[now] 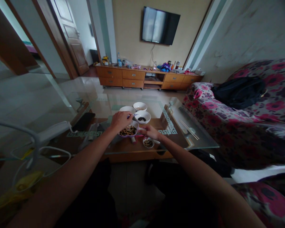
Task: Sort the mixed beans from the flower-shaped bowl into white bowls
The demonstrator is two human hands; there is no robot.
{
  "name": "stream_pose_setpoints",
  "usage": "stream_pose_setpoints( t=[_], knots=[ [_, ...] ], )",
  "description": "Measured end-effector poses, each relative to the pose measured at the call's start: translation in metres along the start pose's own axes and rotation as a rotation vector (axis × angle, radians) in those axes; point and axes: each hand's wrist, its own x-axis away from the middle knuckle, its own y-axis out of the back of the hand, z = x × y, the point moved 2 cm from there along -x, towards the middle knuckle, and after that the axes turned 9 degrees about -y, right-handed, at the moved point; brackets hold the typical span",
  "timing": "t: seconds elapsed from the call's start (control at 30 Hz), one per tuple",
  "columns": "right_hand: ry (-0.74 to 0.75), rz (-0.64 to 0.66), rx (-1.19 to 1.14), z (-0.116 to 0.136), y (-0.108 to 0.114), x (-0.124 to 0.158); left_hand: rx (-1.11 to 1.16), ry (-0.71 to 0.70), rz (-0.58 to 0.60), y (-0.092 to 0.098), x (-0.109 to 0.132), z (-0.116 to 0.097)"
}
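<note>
1. Your left hand sits just left of the middle of the frame, curled over the far rim of the bowl of mixed beans. Its fingers are pinched on a small purple-tipped utensil; what kind it is you cannot tell at this size.
2. Your right hand lies just right of that bowl, fingers bent and touching its near right rim. Whether it grips the rim or only rests on it cannot be told.
3. The bowl of mixed beans lies between your two hands, on the glass table, slightly below the left hand and level with the right.
4. A small dish with dark contents stands just below your right hand, near the front edge of the table.
5. Three white bowls stand behind the hands, toward the top of the table: one beside your left hand, one farther back, and one with dark beans just right of the left hand.
6. A pair of chopsticks lies well apart on the right part of the glass.
7. A flowered sofa fills the right of the frame.
</note>
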Motion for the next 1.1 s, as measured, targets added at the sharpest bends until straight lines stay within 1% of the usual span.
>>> stream_pose_setpoints(
  t=[0.13,0.23,0.37,0.47,0.53,0.87,1.1],
  knots=[
    [-0.021,-0.010,-0.023,0.004,-0.001,0.002,0.010,0.018,0.022,0.006,0.005,0.019],
    [-0.036,-0.018,-0.025,0.005,-0.002,0.002,0.006,0.004,0.049,0.009,0.009,0.031],
    [-0.051,-0.038,-0.012,0.005,-0.002,0.002,-0.011,-0.060,0.146,0.010,0.014,0.040],
    [-0.049,-0.038,-0.011,0.006,-0.003,0.003,-0.052,-0.089,0.213,0.011,0.018,0.042],
    [-0.043,-0.038,-0.016,0.006,-0.003,0.003,-0.069,-0.087,0.230,0.012,0.019,0.043],
    [-0.052,-0.036,-0.032,0.002,-0.001,0.000,-0.074,-0.082,0.239,0.005,0.018,0.045],
    [-0.050,-0.026,-0.025,0.002,0.000,0.000,-0.092,-0.059,0.271,0.002,0.018,0.038]
  ],
)
